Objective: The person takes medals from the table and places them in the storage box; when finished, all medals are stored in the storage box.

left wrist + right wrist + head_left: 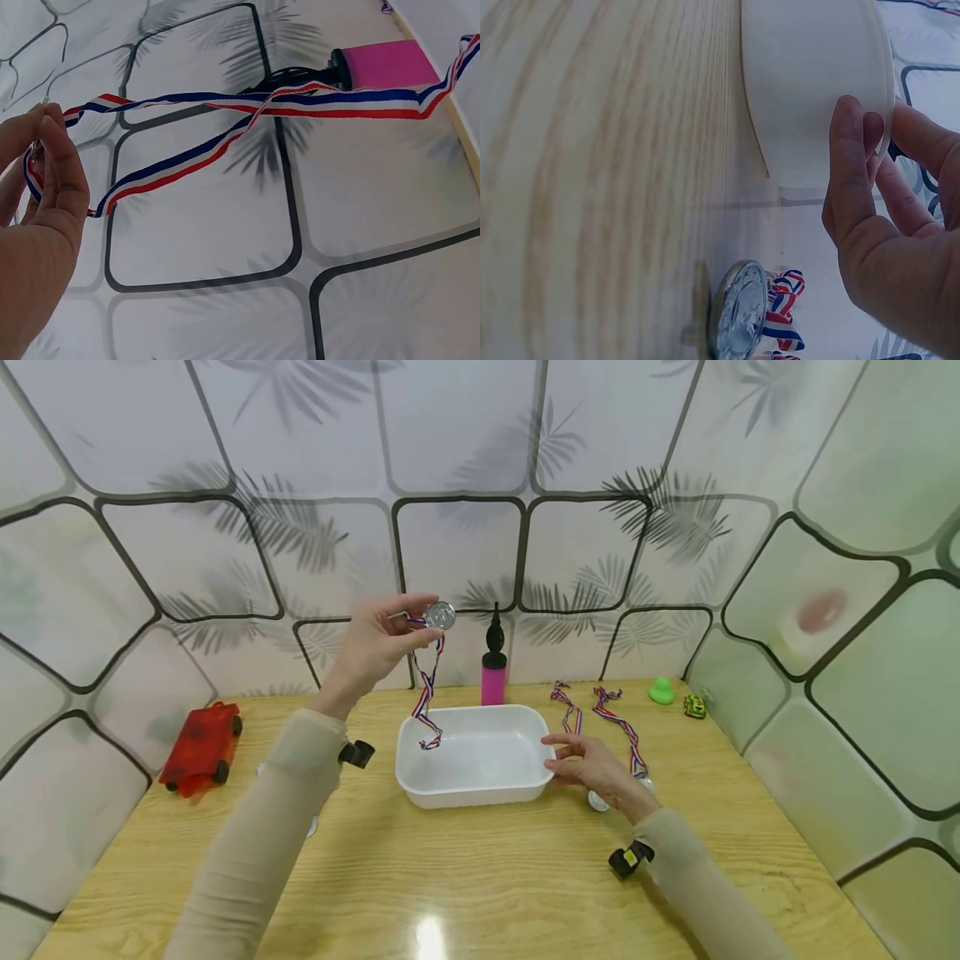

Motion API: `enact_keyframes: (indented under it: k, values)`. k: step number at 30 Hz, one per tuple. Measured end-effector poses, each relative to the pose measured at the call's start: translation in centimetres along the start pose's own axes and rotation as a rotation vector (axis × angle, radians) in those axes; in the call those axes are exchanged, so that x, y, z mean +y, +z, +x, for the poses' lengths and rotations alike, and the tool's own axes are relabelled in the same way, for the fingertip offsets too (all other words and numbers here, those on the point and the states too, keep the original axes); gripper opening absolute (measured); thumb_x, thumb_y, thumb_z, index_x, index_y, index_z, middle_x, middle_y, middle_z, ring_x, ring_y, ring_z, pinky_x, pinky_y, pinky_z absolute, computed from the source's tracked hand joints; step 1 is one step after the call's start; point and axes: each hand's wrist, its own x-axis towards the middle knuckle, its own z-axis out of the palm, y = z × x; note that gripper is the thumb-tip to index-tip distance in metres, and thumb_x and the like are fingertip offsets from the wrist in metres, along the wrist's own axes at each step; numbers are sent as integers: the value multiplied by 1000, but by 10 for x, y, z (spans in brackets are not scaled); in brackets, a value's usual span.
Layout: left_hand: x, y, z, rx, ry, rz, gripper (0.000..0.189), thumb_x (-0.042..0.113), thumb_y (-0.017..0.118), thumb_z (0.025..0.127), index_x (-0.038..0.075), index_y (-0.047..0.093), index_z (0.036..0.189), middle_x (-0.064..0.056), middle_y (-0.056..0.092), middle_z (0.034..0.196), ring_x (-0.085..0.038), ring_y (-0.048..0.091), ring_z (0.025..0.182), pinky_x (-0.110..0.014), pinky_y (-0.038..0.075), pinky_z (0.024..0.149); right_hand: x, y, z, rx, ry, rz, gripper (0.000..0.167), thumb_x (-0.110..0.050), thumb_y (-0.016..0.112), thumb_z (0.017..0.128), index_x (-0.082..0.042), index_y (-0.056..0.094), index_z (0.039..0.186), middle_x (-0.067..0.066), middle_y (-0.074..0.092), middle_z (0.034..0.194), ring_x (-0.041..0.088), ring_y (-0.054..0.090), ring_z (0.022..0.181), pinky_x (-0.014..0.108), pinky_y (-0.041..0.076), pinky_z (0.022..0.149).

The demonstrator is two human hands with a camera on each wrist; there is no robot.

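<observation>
High over the table, my left hand (371, 643) pinches a silver medal (440, 615) between thumb and fingers. The medal's red, white and blue ribbon (180, 169) dangles, and its lower end reaches over the white plastic basin (468, 797) in the head view. At the basin's right end, my right hand (596, 770) grips the rim; the right wrist view shows its fingers (847, 150) on the outer wall. Beside that hand lie two more silver medals (598, 801), partly covered by it, with striped ribbons (618, 722) stretching toward the wall.
A red toy car (202, 746) stands at the left. Behind the basin is a pink pump (493, 681) with a black top. Far right are a green rubber duck (662, 691) and a small toy car (694, 706). Another silver medal (312, 827) peeks out beside the left sleeve.
</observation>
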Motion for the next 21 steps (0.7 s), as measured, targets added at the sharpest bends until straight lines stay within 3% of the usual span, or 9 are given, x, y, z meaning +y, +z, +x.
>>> enact_keyframes:
  k: [7,12,18,21]
  values:
    - [-15,3,-4,-32,-73,98,45,8,77,85,7,65,128,-9,70,98,-14,69,79,-19,54,64,0,0,1,-19,-10,0,50,-5,69,90,2,51,137,12,53,102,14,65,81,33,61,81]
    - [-21,4,-4,-42,-94,137,45,11,76,85,9,65,128,-12,67,106,-11,69,84,-20,54,65,0,-1,2,-25,-12,9,53,-5,68,91,4,49,139,11,52,102,14,66,80,35,61,83]
    - [-39,9,-5,-69,-80,129,43,8,75,86,7,64,128,-14,65,106,-9,68,85,-18,52,65,0,-2,2,-24,-9,15,54,-4,68,91,4,47,140,12,52,103,15,66,80,36,60,84]
    - [-48,11,-8,-87,-109,110,44,6,75,86,4,63,129,-14,65,105,-10,68,84,-19,52,63,1,-2,2,-23,-8,13,54,-5,68,91,5,47,140,12,52,104,15,65,81,35,61,83]
